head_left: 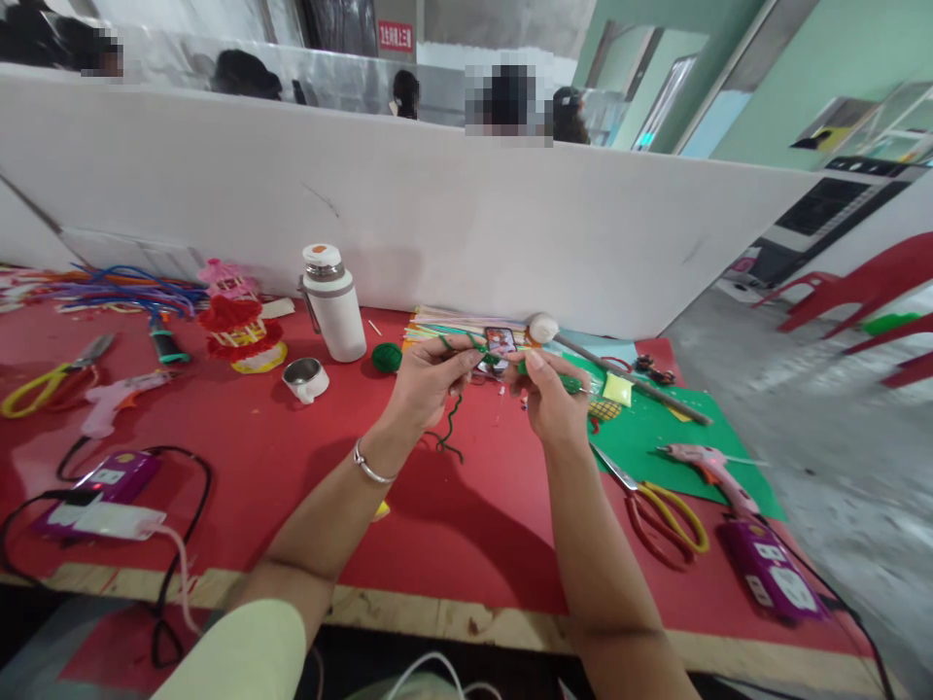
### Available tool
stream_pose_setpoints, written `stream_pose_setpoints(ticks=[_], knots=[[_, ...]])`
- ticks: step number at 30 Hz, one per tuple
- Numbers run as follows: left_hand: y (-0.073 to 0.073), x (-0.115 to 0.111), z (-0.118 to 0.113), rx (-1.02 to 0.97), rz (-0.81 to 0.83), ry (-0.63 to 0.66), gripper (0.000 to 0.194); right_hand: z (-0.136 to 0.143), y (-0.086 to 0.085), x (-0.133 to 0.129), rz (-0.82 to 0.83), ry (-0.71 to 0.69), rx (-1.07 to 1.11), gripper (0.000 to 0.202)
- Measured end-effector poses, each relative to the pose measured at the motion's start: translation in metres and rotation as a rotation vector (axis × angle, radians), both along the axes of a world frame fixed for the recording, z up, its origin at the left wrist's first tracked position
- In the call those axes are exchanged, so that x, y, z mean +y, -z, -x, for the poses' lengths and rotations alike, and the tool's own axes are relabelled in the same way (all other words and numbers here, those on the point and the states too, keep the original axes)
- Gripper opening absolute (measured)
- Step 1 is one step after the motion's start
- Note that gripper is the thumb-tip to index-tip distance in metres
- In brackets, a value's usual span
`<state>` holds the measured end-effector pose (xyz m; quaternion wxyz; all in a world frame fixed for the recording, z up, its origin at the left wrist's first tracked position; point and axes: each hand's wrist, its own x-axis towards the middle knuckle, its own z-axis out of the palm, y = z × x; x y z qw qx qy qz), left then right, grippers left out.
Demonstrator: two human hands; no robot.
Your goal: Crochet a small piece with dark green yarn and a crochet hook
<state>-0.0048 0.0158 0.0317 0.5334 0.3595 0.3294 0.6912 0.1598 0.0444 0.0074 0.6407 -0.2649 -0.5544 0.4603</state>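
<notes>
Both hands are raised over the middle of the red table. My left hand (pixel 435 377) pinches green yarn (pixel 453 420), whose loose tail hangs down below the fingers. Close by on the right, my right hand (pixel 552 389) is closed round a thin tool with a green handle (pixel 572 385), its tip toward the yarn between the hands. The small worked piece there is partly hidden by fingers. A green yarn ball (pixel 387 358) lies just left of my left hand. Behind the hands rests a phone (pixel 501 340) with its screen lit.
Left are a white thermos (pixel 333 303), its cup (pixel 306 379), a red and pink craft piece (pixel 237 326), a glue gun (pixel 117 401) and yellow scissors (pixel 44 389). Right are scissors (pixel 656 515), another glue gun (pixel 710 467) and a purple power strip (pixel 773 574). A white partition (pixel 437 214) stands behind.
</notes>
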Motion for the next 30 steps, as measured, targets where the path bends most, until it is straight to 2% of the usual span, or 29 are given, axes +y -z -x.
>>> stream_pose_setpoints(ticks=[8,10,14,16,19,23,27,30], knots=[[0.001,0.0,-0.002,0.008,0.0,-0.005,0.035,-0.001,0.002,0.0,-0.001,-0.008,-0.08,0.032],[0.003,0.0,-0.003,0.013,-0.008,-0.007,0.034,-0.001,0.0,-0.002,-0.075,0.008,-0.151,0.031],[0.008,0.0,-0.004,0.056,-0.04,-0.014,0.033,0.003,-0.005,-0.009,-0.358,0.147,-0.353,0.019],[0.01,0.001,-0.004,0.079,-0.042,-0.028,0.038,0.006,-0.006,-0.012,-0.425,0.155,-0.414,0.02],[0.012,0.002,-0.003,0.101,-0.031,-0.053,0.043,0.01,-0.004,-0.012,-0.395,0.102,-0.403,0.021],[0.013,0.002,-0.003,0.129,-0.035,-0.062,0.041,0.01,-0.001,-0.007,-0.24,0.035,-0.305,0.019],[0.013,0.0,-0.003,0.149,-0.049,0.015,0.038,0.004,-0.002,-0.004,-0.178,-0.004,-0.244,0.016],[0.01,0.0,-0.001,0.155,-0.038,0.063,0.048,0.002,-0.005,-0.004,-0.148,-0.01,-0.185,0.018]])
